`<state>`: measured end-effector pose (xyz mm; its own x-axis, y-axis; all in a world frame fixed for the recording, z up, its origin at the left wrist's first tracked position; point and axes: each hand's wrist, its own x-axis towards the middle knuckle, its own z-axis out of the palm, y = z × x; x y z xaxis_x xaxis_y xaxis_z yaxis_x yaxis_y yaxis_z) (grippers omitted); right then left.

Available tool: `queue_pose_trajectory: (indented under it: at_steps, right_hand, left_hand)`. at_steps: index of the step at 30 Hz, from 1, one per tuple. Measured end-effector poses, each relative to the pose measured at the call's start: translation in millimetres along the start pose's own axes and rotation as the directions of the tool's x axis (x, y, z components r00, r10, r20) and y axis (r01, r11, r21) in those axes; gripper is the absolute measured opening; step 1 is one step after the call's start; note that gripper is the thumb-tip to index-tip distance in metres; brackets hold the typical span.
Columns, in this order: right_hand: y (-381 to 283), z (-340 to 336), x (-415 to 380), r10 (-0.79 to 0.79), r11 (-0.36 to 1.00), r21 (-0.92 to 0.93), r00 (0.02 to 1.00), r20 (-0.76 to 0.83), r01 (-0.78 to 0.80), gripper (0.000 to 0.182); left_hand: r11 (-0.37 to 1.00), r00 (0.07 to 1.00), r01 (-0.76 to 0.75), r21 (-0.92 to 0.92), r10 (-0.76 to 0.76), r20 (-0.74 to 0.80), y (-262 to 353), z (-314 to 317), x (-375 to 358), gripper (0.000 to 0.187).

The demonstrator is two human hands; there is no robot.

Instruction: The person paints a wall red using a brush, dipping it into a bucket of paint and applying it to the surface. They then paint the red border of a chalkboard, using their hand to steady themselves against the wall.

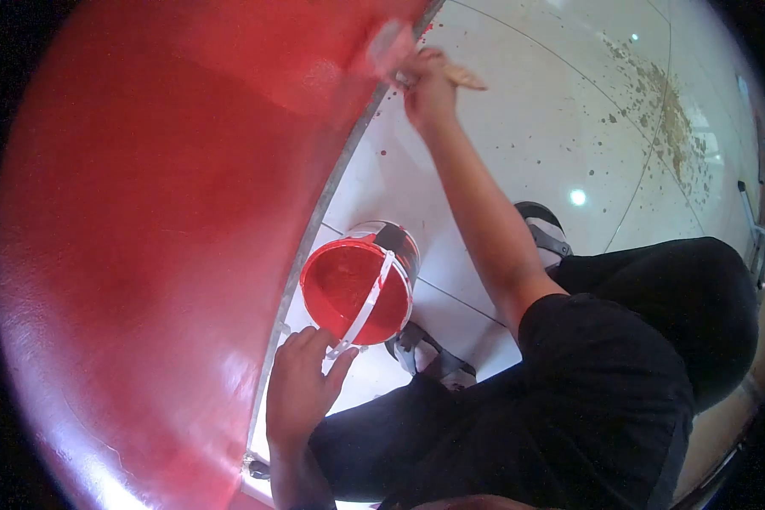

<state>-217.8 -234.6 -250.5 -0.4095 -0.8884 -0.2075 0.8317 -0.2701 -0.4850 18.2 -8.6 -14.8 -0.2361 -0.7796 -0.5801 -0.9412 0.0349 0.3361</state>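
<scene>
My right hand (433, 89) is closed around the light wooden handle of a paintbrush (466, 78). The brush head is blurred by motion and lies against the lower edge of a red painted wall (170, 195). Below it on the floor stands a paint bucket (415, 255) with red paint inside and a white handle (372, 302) across its mouth. My left hand (302, 387) is at the near rim of the bucket, its thumb and fingers on either side of the handle's end. Part of that grip is hidden.
The tiled floor (527, 110) has dried brown splatter (671, 127) at upper right and small red drops near the wall's grey bottom edge (319, 204). My sandalled feet are close to the bucket, one sandal (433, 357) right beside it. My bent knee (705, 297) is at right.
</scene>
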Motion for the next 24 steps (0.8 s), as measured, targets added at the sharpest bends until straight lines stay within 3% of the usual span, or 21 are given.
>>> queue_pose_trajectory:
  at_steps: [1,2,4,8,10,12,15,22,24]
  right_hand:
    - [-17.5,5.1,7.0,-0.068,0.995,0.081,0.99,0.12,0.058,0.021]
    - [-34.6,17.1,9.5,-0.07,0.995,0.08,0.991,0.116,0.061,0.021]
    - [-61.2,37.9,12.6,-0.2,0.955,0.261,0.956,0.216,0.141,0.026]
    - [-56.1,39.2,10.4,-0.136,0.967,0.242,0.963,0.234,0.078,0.029]
    - [-13.5,1.9,15.8,0.016,0.987,0.156,0.995,0.094,-0.031,0.028]
    - [5.7,-35.0,17.3,0.069,0.998,0.003,0.993,-0.1,-0.069,0.028]
    - [6.9,-67.8,16.6,0.018,0.993,-0.109,0.975,-0.221,-0.043,0.026]
    - [9.2,-71.1,24.4,-0.005,0.964,-0.261,0.975,-0.222,-0.055,0.024]
    - [15.7,-59.3,25.0,0.052,0.948,-0.296,0.974,-0.22,-0.118,0.024]
  left_hand:
    - [1.0,1.0,-0.008,0.002,0.008,0.01,-0.1,-0.3,1.7,0.023]
    - [1.0,1.0,-0.018,0.003,0.018,0.019,0.0,-0.7,3.2,0.023]
    - [1.0,1.0,-0.011,-0.013,0.012,0.02,0.4,0.5,5.9,0.023]
    - [1.0,0.999,-0.018,-0.005,0.018,0.035,-1.1,-0.9,10.0,0.023]
    - [1.0,1.0,-0.013,0.0,0.013,0.024,1.1,-2.0,8.9,0.024]
    - [1.0,1.0,-0.004,0.001,0.004,0.016,3.3,-3.0,6.3,0.024]
    - [0.999,1.0,0.004,0.034,-0.005,0.019,4.9,-3.7,3.0,0.024]
    - [1.0,1.0,0.01,0.013,-0.011,0.015,9.4,-6.4,2.6,0.025]
    - [1.0,1.0,0.013,0.013,-0.013,0.003,10.5,-7.5,0.5,0.026]
